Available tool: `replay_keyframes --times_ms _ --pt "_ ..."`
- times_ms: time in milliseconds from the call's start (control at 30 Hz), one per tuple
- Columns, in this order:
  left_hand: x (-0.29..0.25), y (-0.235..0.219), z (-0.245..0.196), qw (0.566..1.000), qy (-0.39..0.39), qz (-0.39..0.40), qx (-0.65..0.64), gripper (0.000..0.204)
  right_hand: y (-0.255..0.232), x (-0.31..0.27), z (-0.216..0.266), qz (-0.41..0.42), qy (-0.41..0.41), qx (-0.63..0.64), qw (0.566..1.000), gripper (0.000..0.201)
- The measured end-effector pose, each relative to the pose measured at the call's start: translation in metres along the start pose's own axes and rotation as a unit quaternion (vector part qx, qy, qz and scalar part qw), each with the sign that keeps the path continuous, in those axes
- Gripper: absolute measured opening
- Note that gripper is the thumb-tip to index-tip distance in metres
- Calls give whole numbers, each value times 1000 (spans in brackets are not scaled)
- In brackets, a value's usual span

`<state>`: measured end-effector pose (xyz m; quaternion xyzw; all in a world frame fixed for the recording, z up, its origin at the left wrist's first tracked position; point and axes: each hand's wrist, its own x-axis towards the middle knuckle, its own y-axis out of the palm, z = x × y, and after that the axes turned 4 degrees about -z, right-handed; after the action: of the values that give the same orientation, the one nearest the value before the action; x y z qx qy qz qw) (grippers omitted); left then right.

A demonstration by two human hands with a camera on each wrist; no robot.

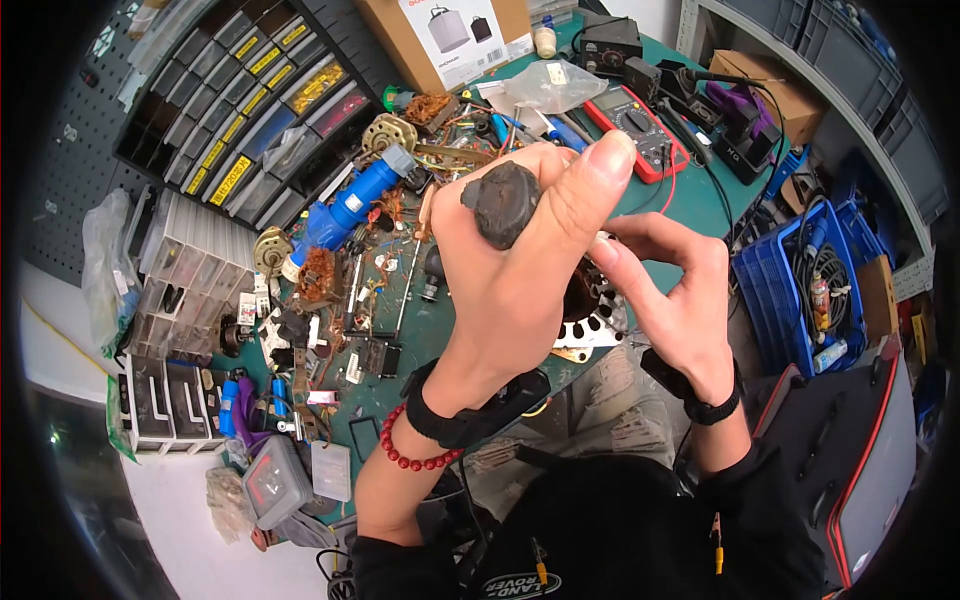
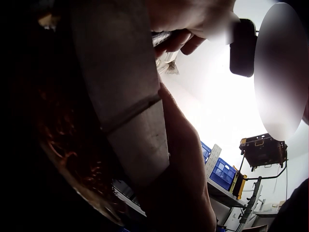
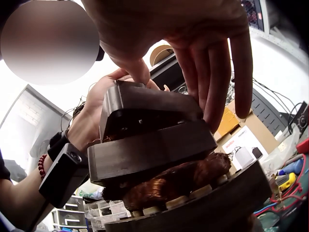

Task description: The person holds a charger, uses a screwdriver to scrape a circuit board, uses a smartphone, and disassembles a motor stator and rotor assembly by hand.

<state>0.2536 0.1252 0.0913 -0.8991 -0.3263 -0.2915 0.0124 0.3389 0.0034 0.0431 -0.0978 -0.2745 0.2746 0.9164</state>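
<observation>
My left hand (image 1: 505,280) grips a dark piece (image 1: 503,205) whose worn, round end sticks up above the fist. From the right wrist view, two angular dark metal sections (image 3: 154,137) sit one over the other. Under them is a motor stator with brown copper windings (image 3: 159,186) and pale slot pieces. My right hand (image 1: 675,285) is close beside the left, thumb and fingers about the upper dark metal piece (image 3: 159,101). In the left wrist view a broad grey metal face (image 2: 118,72) stands beside copper wires (image 2: 72,154). The fists hide much of the stator from above.
A green table (image 1: 710,205) carries a blue cylindrical tool (image 1: 345,205), a red multimeter (image 1: 640,130) and many scattered parts. Drawer cabinets (image 1: 240,110) stand at the left, a cardboard box (image 1: 455,45) at the back. To the right is a blue crate (image 1: 790,275) with cables.
</observation>
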Motion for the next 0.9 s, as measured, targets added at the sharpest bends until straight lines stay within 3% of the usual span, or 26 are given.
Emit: replay_keyframes --times_ms 67,167,300,433,533,800,900 --pt "1 1 1 1000 0 1 1 44 -2 1 -1 36 68 123 989 39" --pt "1 2 1 1000 -1 9 1 43 -10 4 1 90 126 162 975 42" --pt "1 3 2 999 -16 28 -13 43 -10 4 -1 83 130 165 974 44" --pt "2 10 0 999 -16 17 -22 43 -7 3 -3 53 66 127 988 46" --pt "3 8 0 993 38 49 98 47 -7 4 -4 50 74 103 991 45" --pt "1 5 0 994 -18 53 94 44 -6 1 -13 46 44 143 988 42" --pt "-1 4 -1 992 -47 53 101 41 -10 4 -13 72 123 224 964 40"
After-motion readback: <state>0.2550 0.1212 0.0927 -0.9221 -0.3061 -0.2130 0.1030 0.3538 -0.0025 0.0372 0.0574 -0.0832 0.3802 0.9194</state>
